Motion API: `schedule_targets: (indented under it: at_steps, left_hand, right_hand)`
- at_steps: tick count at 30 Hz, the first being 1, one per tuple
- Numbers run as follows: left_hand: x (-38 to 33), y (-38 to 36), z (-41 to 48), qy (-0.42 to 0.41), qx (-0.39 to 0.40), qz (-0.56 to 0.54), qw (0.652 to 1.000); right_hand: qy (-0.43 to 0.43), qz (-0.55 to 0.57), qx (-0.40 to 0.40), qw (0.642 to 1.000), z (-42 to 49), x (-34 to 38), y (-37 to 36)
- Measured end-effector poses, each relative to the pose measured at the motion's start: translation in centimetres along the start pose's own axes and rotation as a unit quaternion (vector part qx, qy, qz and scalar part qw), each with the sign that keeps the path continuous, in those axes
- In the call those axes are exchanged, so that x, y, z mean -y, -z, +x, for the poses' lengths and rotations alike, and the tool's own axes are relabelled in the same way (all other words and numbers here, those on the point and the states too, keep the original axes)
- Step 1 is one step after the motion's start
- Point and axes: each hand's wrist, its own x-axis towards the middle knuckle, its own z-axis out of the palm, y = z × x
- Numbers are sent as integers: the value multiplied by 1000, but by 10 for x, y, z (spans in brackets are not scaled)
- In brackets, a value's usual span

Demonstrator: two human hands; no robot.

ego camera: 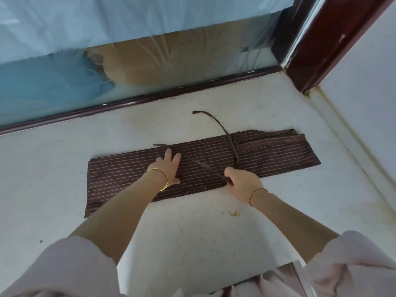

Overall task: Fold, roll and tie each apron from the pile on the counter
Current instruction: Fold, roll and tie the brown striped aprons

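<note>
fingers of right hand grip strap; left hand presses apron.

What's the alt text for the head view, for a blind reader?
A brown striped apron, folded into a long strip, lies on a pale counter. The left hand presses flat on it while the right hand grips one dark tie strap lying across the fabric; a second strap curls toward the glass pane behind.
</note>
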Motion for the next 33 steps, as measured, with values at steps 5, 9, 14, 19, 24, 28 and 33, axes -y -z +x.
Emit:
schedule_targets:
  at_steps: [5,9,14,19,24,28,33]
  left_hand:
    - [-5,9,4,50,24,19,998]
    - [-8,14,5,134,54,8,989]
    - [-15,22,4,192,63,-1,979]
    - [-21,20,6,44,-97,-9,994]
    - [-20,9,12,-3,-24,12,1000]
    - [-24,10,14,-6,-15,27,1000]
    - [-29,22,22,-6,23,39,999]
  right_hand:
    - [-219,-79,26,972,-13,-43,3]
    - [-318,-55,107,940,-20,-65,12]
    - [-163,-169,-85,968,-8,-37,32]
    - [-26,22,-146,989,43,6,42]
    - [-13,5,-93,996,99,26,36]
    - [-74,13,-128,989,120,29,25]
    - [-104,9,-171,980,134,26,20]
